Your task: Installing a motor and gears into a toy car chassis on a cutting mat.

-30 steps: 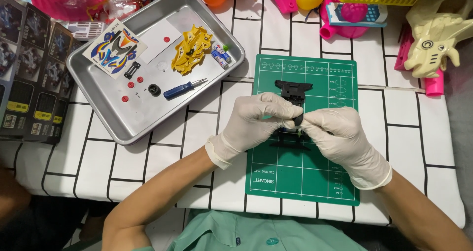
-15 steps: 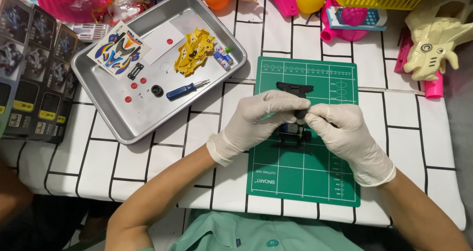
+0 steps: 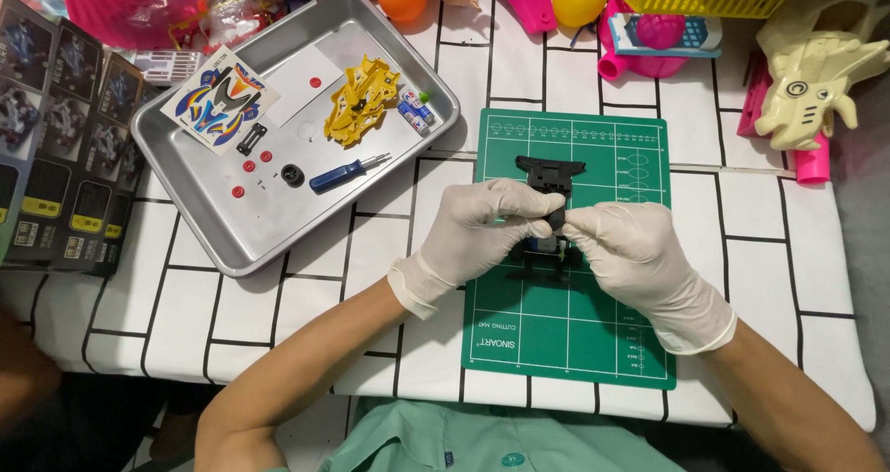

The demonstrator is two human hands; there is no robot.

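Both hands wear white gloves and meet over a green cutting mat (image 3: 603, 342). My left hand (image 3: 477, 226) and my right hand (image 3: 626, 249) pinch a small black part (image 3: 554, 217) between their fingertips. Just below the fingers, a black toy car chassis (image 3: 547, 261) rests on the mat, partly hidden by both hands. A separate black plastic piece (image 3: 549, 171) lies on the mat right above my left hand.
A metal tray (image 3: 199, 226) at the left holds a yellow car body (image 3: 359, 99), a blue screwdriver (image 3: 338, 174), a sticker sheet (image 3: 221, 99), small red and black parts. Kit boxes (image 3: 56, 157) lie at far left. Balls, pink toys and a cream dinosaur toy (image 3: 816, 78) line the back.
Both hands have risen slightly off the chassis and brought their fingertips together on the small black part. The view has shifted a little; the tray's contents are unmoved.
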